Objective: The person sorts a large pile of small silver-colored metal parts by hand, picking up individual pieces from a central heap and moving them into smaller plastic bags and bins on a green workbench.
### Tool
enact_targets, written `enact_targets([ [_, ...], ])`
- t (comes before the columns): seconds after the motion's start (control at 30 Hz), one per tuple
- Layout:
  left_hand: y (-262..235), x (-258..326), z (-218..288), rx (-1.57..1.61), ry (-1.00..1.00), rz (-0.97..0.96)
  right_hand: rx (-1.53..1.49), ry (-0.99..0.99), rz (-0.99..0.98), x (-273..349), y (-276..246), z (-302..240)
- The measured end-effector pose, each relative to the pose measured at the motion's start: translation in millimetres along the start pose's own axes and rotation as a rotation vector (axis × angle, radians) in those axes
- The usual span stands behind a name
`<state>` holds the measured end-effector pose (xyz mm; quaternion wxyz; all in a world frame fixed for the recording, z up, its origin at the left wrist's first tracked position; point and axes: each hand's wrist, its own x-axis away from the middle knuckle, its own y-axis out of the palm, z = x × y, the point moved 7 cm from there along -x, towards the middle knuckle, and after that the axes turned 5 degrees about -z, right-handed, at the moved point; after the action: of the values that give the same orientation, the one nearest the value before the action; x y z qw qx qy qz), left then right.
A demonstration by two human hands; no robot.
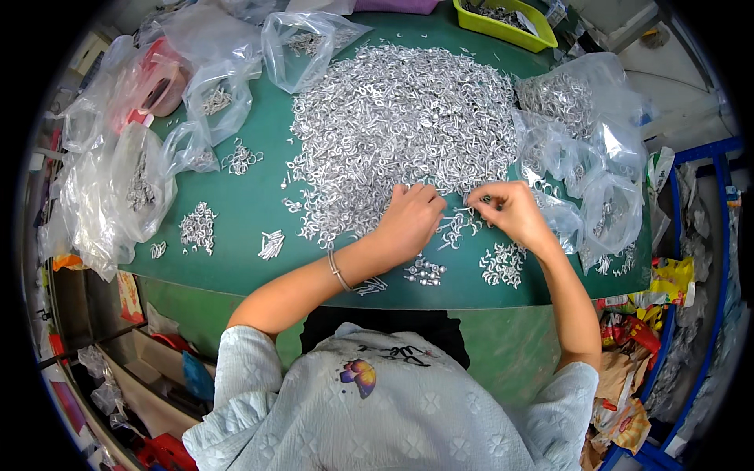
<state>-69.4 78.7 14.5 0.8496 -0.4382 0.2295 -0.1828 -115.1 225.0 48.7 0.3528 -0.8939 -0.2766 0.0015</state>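
Note:
A broad heap of small silvery metal pieces, many shaped like hooks or rings, covers the middle of the green table. My left hand rests at the heap's near edge, its fingers curled down; what they hold, if anything, is hidden. To its right my right hand has thumb and fingers bent together at the heap's edge, with something too small to name at the tips. Between the hands lies a little group of long metal pieces. Nearer me are a cluster of rounded pieces and a pile of small curved pieces.
On the left are sorted piles of curved pieces, straight pins and rings. Clear plastic bags with metal parts line the left side, and more bags the right. A yellow-green tray stands at the back.

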Motion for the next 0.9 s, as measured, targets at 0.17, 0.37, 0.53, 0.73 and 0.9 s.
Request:
enact_targets([
  [0.17, -7.2, -9.0, -0.1, 0.219, -0.078, 0.058, -0.207, -0.015, -0.027, -3.2, 13.2, 0.4],
  [0.37, 6.0, -23.7, -13.2, 0.788, -0.336, -0.065, -0.619, -0.042, 0.056, -6.7, 16.6, 11.6],
  [0.53, -11.2, -15.8, -21.7, 0.390, -0.273, 0.104, -0.502, 0.033, 0.205, 6.4, -15.7, 3.1],
  [0.73, -25.6, -34.0, -19.4, 0.146, 0.004, 0.247, 0.301, -0.321, 1.084, 50.5, -219.8, -66.6],
  [0.9, -2.9, -65.8, -18.1, -0.097, 0.117, 0.077, 0.559, -0.158, 0.964, -4.7, -292.4, 0.6],
])
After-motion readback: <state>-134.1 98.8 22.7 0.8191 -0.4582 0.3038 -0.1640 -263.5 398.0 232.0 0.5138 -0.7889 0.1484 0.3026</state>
